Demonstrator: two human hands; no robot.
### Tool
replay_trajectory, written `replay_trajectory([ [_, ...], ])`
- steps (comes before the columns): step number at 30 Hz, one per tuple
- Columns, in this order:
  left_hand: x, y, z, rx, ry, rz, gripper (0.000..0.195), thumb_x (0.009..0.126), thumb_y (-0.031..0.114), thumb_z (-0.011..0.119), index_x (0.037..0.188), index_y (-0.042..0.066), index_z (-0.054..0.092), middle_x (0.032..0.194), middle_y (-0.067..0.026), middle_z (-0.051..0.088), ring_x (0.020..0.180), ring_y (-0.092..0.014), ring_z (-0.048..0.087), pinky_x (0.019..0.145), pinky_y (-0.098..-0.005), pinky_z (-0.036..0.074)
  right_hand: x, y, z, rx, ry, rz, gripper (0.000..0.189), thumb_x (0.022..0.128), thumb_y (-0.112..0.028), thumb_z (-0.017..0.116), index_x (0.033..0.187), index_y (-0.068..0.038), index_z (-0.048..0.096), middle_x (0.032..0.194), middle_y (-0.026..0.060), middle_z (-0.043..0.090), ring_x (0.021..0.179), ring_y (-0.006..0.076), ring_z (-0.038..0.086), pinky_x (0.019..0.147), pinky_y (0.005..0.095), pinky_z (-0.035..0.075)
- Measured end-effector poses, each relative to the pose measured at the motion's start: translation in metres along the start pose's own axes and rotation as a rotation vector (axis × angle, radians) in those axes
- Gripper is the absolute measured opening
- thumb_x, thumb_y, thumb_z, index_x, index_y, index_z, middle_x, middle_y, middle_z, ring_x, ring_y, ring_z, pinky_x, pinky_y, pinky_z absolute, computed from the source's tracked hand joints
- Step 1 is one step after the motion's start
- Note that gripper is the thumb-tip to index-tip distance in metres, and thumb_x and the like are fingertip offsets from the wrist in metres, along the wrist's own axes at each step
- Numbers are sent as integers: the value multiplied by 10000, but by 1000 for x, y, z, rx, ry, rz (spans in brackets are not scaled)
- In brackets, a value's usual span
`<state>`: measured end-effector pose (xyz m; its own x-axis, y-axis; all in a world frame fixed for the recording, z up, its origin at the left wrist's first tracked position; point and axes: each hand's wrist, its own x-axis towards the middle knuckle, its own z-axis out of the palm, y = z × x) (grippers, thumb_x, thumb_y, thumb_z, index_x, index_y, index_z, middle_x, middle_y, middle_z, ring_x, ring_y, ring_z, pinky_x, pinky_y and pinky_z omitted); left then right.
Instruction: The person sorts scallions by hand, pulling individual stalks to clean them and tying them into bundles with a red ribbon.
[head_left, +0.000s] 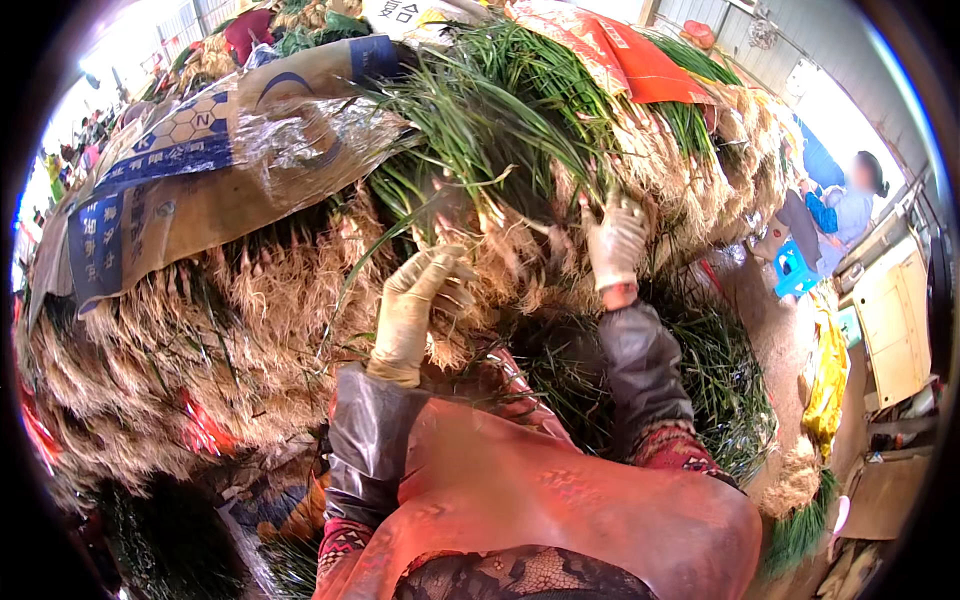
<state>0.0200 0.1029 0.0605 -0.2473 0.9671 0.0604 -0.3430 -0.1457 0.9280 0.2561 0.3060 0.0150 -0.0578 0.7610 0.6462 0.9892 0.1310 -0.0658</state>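
Note:
Both of my hands wear pale, stained gloves and reach to the edge of a large heap of rooted green plants, which look like seedlings of the onion kind. My left hand (420, 307) is at the roots with its fingers curled; whether it grips any is unclear. Over by the stems, my right hand (616, 236) has its thumb and finger raised, and its hold is unclear too. Between and above the hands lie loose green plants (472, 142) with pinkish stem bases and pale roots (502, 247). An orange apron (540, 480) covers my front.
Printed sacks (187, 187) cover the heap's left part; an orange-red sheet (645, 64) lies on top at right. More greens (720, 375) are piled below my right arm. A person (851, 202) is at the far right, near a blue plastic stool (795, 270) and a yellow bag (825, 375).

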Motion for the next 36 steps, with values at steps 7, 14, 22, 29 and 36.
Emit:
replay_trajectory([
  [7, -4, 9, 26, 64, -41, -57, 333, 956, 290, 529, 1159, 37, 604, 986, -80, 676, 749, -123, 647, 592, -225, 505, 18, -29, -117, 1551, -355, 142, 130, 856, -88, 647, 953, -5, 670, 828, 89, 690, 706, 140, 636, 607, 270, 502],
  [14, 8, -50, 40, -345, -48, -164, 265, 960, 220, 516, 1090, 7, 606, 833, -68, 661, 601, -127, 607, 518, -234, 481, -64, -51, -76, 1540, -235, 3, 285, 929, -221, 576, 1143, -38, 616, 1074, 114, 655, 973, 198, 635, 855, 299, 526],
  [22, -44, -33, 22, -409, -168, -101, 343, 972, 254, 471, 1094, -56, 554, 809, -137, 635, 603, -185, 606, 521, -259, 504, -30, -99, -112, 2013, -1069, 129, 335, 940, -226, 529, 1152, 28, 582, 911, 98, 653, 781, 178, 627, 750, 293, 508],
  [29, -45, -38, 8, -440, -21, -151, 351, 969, 283, 489, 1193, 14, 516, 1034, -156, 643, 689, -187, 635, 583, -293, 521, -50, -114, -128, 1758, -1146, 242, 232, 867, -111, 655, 1068, 5, 646, 969, 62, 671, 857, 116, 631, 748, 238, 509],
  [36, -70, -57, 7, -778, -115, -222, 287, 957, 248, 520, 1097, 3, 573, 851, -121, 660, 597, -132, 612, 516, -214, 497, -80, -112, -98, 2149, -1352, 228, 319, 948, -227, 548, 1195, -28, 582, 974, 24, 644, 808, 71, 593, 668, 213, 478],
])
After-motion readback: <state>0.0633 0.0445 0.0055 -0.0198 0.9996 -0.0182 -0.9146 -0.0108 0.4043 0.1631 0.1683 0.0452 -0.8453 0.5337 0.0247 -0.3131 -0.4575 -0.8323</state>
